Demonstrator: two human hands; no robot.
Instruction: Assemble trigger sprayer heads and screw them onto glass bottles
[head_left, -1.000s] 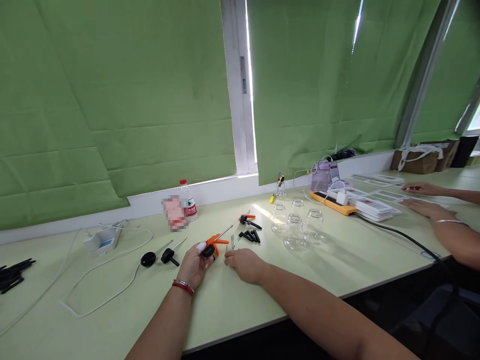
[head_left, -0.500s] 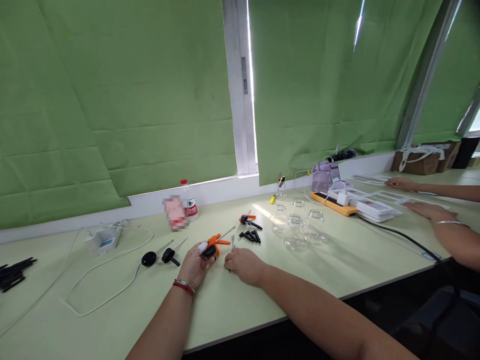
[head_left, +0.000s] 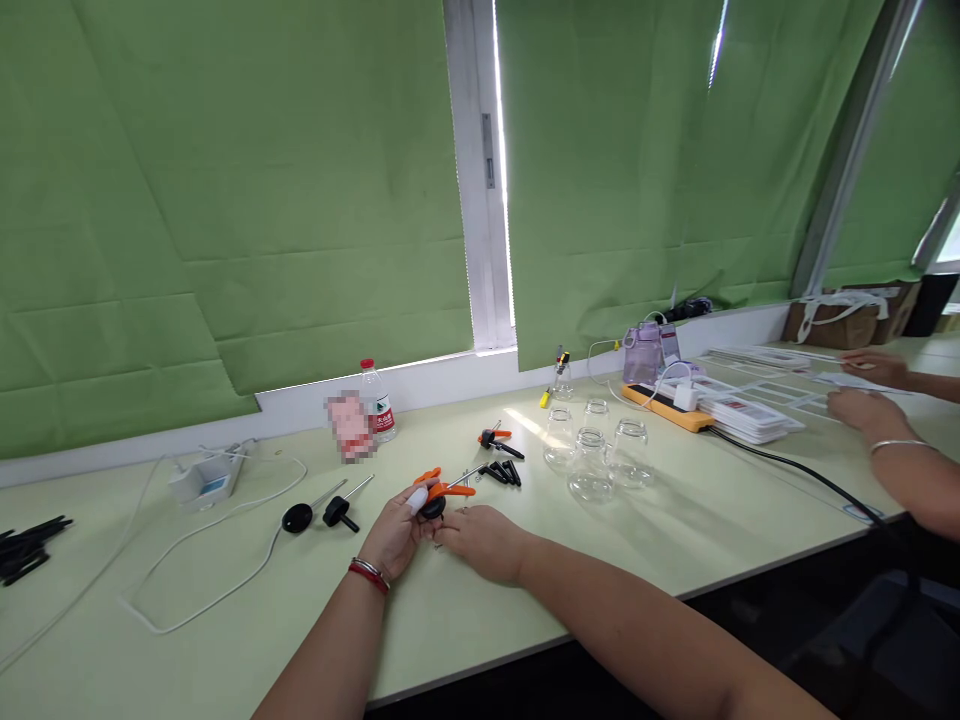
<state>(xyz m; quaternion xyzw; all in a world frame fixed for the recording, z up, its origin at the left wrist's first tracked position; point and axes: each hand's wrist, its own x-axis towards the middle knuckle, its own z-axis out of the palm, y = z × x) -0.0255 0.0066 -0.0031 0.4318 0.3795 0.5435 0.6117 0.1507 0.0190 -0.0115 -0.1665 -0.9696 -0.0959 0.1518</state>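
- My left hand is closed around a black-and-orange piece, thumb on top, just above the table near its front edge.
- A thin metal rod points from that piece away from me, to the right.
- My right hand is at the piece's lower right side, fingers curled in; I cannot tell whether they grasp anything.
- A small metal tip shows just beside those fingers.
- Beyond my right hand lie short black parts, with a similar orange-and-black assembly behind them.
- Left of my left hand are two black caps with metal rods.
- Four clear glass jars stand to the right.
- Farther right, another person's hands are over white sheets.
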